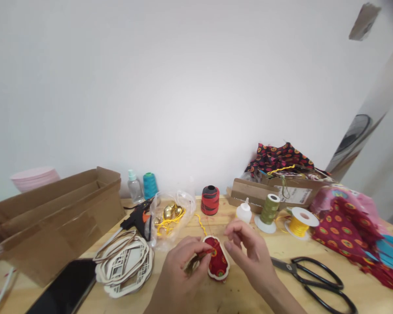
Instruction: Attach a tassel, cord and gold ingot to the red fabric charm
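My left hand point(186, 266) is closed in a pinch on a small olive-green bundle of thread point(192, 264), with red thread point(209, 250) at its fingertips. Just right of those fingertips, a dark red patterned fabric piece with a pale scalloped border point(220, 261) lies on the table, its left side partly covered by my hand. On the other side of this piece is my right hand point(245, 248), fingers curled and thumb close to the forefinger. Anything thin between them is too small to make out. A yellow cord point(200, 223) runs from the top of the piece.
Behind stand a red thread spool point(210, 200), a white squeeze bottle point(244, 212) and a green thread spool point(270, 211). Black scissors point(314, 279) lie right, near patterned cloth point(343, 222). Left are wooden frames point(126, 266), a glue gun point(137, 220), a phone point(65, 288) and a cardboard box point(62, 226).
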Tool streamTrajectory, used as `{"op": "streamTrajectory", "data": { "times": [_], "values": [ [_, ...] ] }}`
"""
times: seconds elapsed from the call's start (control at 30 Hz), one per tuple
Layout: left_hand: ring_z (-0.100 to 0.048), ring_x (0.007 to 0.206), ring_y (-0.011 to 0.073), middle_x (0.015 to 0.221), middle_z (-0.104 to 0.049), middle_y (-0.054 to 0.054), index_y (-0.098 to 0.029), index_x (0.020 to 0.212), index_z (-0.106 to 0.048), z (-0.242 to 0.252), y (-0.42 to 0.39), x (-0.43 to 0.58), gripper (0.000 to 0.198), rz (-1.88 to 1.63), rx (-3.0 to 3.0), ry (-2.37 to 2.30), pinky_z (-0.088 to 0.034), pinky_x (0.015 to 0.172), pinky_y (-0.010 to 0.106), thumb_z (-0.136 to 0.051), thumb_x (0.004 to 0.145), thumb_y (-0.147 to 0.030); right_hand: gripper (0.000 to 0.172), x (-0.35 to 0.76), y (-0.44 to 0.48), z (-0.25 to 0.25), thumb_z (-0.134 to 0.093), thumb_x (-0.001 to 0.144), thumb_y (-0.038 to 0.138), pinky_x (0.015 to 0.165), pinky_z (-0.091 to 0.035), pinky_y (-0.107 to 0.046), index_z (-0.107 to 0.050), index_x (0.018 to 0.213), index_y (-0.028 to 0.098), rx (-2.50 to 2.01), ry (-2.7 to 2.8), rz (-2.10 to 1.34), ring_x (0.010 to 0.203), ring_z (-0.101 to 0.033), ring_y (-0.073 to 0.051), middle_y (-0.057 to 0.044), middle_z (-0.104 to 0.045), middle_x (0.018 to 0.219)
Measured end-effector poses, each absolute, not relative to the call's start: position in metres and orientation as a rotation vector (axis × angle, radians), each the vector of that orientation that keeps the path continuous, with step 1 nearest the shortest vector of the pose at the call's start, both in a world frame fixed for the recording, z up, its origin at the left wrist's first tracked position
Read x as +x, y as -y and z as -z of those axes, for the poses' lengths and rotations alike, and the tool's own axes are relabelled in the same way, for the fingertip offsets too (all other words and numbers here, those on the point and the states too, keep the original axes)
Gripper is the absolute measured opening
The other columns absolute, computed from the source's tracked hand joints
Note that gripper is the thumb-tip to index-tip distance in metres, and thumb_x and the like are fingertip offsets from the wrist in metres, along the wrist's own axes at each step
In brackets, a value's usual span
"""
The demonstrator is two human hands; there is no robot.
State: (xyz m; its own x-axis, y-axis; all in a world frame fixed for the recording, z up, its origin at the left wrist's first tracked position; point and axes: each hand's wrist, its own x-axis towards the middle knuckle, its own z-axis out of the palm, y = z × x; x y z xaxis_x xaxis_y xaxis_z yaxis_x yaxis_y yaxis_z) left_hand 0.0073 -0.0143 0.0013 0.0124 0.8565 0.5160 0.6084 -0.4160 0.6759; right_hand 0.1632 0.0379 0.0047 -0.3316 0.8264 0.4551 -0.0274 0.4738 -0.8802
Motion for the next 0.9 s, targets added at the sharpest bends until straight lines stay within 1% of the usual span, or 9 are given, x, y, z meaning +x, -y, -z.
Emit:
{"op": "streamTrajectory", "data": {
  "times": [0.1,0.23,0.3,0.47,0.77,0.9],
  "values": [
    [-0.061,0.077,0.0181,0.07,-0.067,0.002,-0.021,0.076,-0.062,-0.0017,0.0151,0.0068,0.011,-1.37,2.179,-1.598,-0.048,0.076,0.031,-0.053,0.071,-0.016,0.008,0.1646,-0.0343,-0.008,-0.054,0.071,0.013,0.056,-0.033,-0.025,-0.053,0.074,0.02,-0.6,1.892,-0.713,0.062,-0.043,-0.013,0.0,-0.049,0.068],
    [-0.06,0.084,0.0197,0.073,-0.067,0.002,-0.021,0.077,-0.061,0.0013,0.0153,0.0064,0.012,-1.323,2.248,-1.654,-0.047,0.079,0.034,-0.053,0.071,-0.015,0.011,0.1632,-0.0324,-0.0084,-0.051,0.07,0.01,0.058,-0.035,-0.027,-0.055,0.077,0.019,-0.549,2.109,-0.554,0.064,-0.047,-0.015,-0.003,-0.052,0.07],
    [-0.06,0.083,0.019,0.073,-0.067,0.002,-0.02,0.078,-0.06,0.003,0.015,0.0062,0.012,-1.3,2.259,-1.647,-0.045,0.082,0.036,-0.052,0.071,-0.015,0.011,0.1625,-0.0327,-0.0075,-0.05,0.071,0.01,0.058,-0.034,-0.027,-0.055,0.077,0.019,-0.562,2.162,-0.501,0.064,-0.047,-0.014,-0.003,-0.052,0.07],
    [-0.059,0.067,0.0117,0.068,-0.062,-0.001,-0.02,0.079,-0.058,0.0013,0.0137,0.0069,0.014,-1.236,2.252,-1.561,-0.037,0.092,0.037,-0.049,0.074,-0.012,0.012,0.1626,-0.0346,-0.0054,-0.047,0.071,0.011,0.057,-0.034,-0.027,-0.053,0.078,0.018,-0.546,2.16,-0.41,0.064,-0.047,-0.014,-0.003,-0.052,0.071],
    [-0.056,0.063,0.0106,0.065,-0.057,-0.002,-0.019,0.078,-0.057,-0.0002,0.0135,0.0062,0.014,-1.211,2.289,-1.532,-0.035,0.092,0.039,-0.047,0.074,-0.01,0.009,0.1647,-0.0358,-0.0065,-0.047,0.072,0.011,0.056,-0.033,-0.027,-0.052,0.075,0.018,-0.565,2.195,-0.364,0.063,-0.046,-0.014,-0.002,-0.05,0.069],
    [-0.055,0.062,0.0106,0.064,-0.056,-0.002,-0.019,0.079,-0.057,-0.0021,0.0131,0.0066,0.014,-1.185,2.312,-1.53,-0.035,0.091,0.039,-0.047,0.073,-0.01,0.011,0.166,-0.0362,-0.005,-0.048,0.072,0.01,0.056,-0.034,-0.027,-0.052,0.078,0.018,-0.57,2.176,-0.371,0.063,-0.047,-0.014,-0.002,-0.051,0.07]
  ]
}}
